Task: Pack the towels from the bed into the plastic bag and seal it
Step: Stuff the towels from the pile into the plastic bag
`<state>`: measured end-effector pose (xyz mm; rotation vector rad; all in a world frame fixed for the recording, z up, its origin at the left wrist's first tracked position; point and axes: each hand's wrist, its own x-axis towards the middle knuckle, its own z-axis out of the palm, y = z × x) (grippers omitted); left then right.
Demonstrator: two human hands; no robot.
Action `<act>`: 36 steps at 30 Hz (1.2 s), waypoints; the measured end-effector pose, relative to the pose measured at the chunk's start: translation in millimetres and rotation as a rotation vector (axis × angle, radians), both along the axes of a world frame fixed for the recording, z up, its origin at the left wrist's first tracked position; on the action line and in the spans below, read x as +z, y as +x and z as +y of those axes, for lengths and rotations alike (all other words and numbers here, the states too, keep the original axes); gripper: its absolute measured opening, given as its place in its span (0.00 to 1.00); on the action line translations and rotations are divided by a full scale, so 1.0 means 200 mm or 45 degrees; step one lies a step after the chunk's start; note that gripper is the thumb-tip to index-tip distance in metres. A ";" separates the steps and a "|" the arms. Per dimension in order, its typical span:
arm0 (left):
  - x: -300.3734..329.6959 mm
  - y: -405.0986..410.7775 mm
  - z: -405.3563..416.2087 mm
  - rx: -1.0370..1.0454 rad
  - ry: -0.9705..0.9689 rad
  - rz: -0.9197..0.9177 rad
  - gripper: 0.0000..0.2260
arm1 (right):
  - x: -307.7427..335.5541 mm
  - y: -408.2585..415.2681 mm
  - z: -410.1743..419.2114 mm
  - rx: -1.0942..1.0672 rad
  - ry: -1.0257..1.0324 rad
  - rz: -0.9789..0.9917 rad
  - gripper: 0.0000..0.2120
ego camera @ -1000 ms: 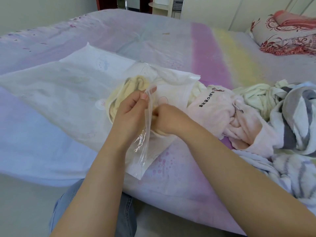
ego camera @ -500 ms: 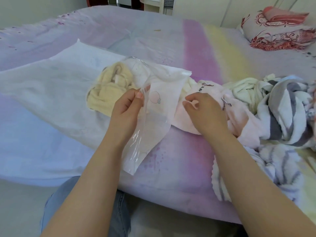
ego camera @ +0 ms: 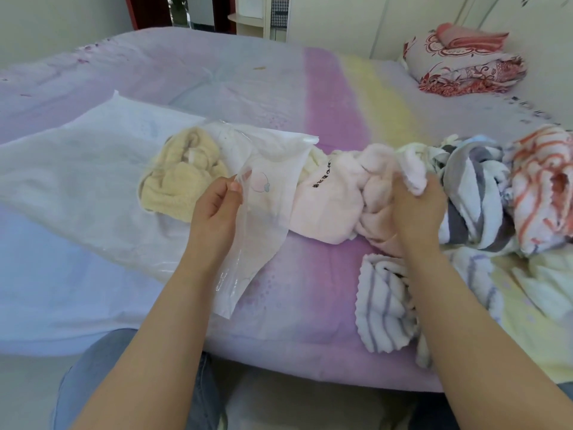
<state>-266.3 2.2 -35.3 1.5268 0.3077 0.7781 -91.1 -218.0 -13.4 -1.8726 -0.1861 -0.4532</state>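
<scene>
Yellow towel [ego camera: 173, 184], pink towel [ego camera: 335, 206], grey-striped towel [ego camera: 474, 193], orange-striped towel [ego camera: 539, 187]

Clear plastic bag [ego camera: 273, 169] lying open on bed [ego camera: 217, 76], yellow towel [ego camera: 176, 178] inside; pink towel [ego camera: 338, 200] and striped towels [ego camera: 477, 193] heaped beside its mouth.

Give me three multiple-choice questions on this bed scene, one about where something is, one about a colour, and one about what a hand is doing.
1. Where is the yellow towel?
A. Inside the plastic bag
B. On the floor
C. On the pillow

2. What colour is the towel gripped by the right hand?
A. Green
B. Pink
C. Black

3. What is the left hand doing?
A. Resting flat on the bed
B. Holding a pillow
C. Pinching the bag's edge

Answers: 1 A, it shows through the clear film; 2 B, the pink towel bunches under its fingers; 3 C, thumb and fingers close on the film.
</scene>
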 end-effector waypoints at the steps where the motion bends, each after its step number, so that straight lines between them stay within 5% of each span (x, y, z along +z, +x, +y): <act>1: 0.00 0.00 0.00 0.011 -0.004 -0.018 0.16 | 0.05 -0.05 0.01 0.040 0.164 -0.160 0.02; 4: -0.01 0.00 0.01 0.001 0.077 0.003 0.15 | 0.16 -0.23 0.05 0.172 0.346 -0.732 0.16; 6: 0.00 0.00 0.00 -0.016 0.087 0.001 0.14 | 0.13 -0.35 0.12 0.319 0.315 -0.864 0.16; 9: 0.03 0.00 -0.01 -0.019 0.064 -0.063 0.16 | 0.02 -0.51 0.29 0.616 0.098 -0.487 0.17; 12: 0.06 -0.03 0.00 -0.010 -0.002 -0.090 0.17 | -0.16 -0.52 0.43 0.946 -0.762 -0.156 0.21; 14: 0.06 -0.03 0.01 -0.011 -0.007 -0.070 0.15 | -0.23 -0.53 0.50 0.896 -1.284 -0.190 0.23; 16: 0.06 -0.03 0.00 -0.040 -0.004 -0.059 0.15 | -0.20 -0.54 0.57 0.854 -1.307 -0.179 0.23; 20: 0.05 -0.04 -0.02 -0.064 0.031 -0.025 0.14 | 0.01 -0.55 0.54 1.269 -0.971 0.192 0.28; 24: 0.04 -0.03 -0.01 -0.068 0.054 -0.048 0.14 | 0.11 -0.44 0.14 0.703 -1.285 -0.010 0.42; 27: 0.05 -0.02 -0.01 -0.057 0.010 -0.044 0.14 | 0.05 -0.32 -0.01 0.500 -1.402 0.476 0.51; 29: 0.05 -0.01 -0.01 -0.041 0.032 -0.009 0.13 | -0.03 -0.27 0.02 0.548 -1.512 0.619 0.48; 32: 0.05 -0.02 0.00 -0.036 0.062 0.000 0.14 | -0.04 -0.31 0.10 0.460 -1.427 0.368 0.32; 36: 0.06 -0.03 -0.02 -0.040 0.140 0.004 0.15 | 0.08 -0.45 0.27 0.226 -1.073 -0.199 0.31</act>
